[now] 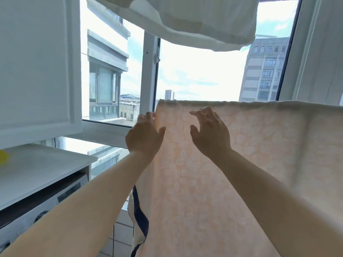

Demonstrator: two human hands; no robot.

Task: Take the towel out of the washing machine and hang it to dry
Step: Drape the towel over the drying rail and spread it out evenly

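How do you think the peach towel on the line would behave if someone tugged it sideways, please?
The peach towel looks floppy: it drapes in soft folds. It probably slides easily, since it only lies folded over its support. Its looped texture suggests some weight if damp, though wetness cannot be seen.

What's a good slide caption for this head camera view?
Both open hands, left hand and right hand, smooth a hung peach patterned towel before a window.

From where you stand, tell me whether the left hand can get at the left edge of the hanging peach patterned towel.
Probably yes. The left hand is already at the left edge of the peach patterned towel, fingers relaxed, and nothing sits between them. The right hand hovers farther right.
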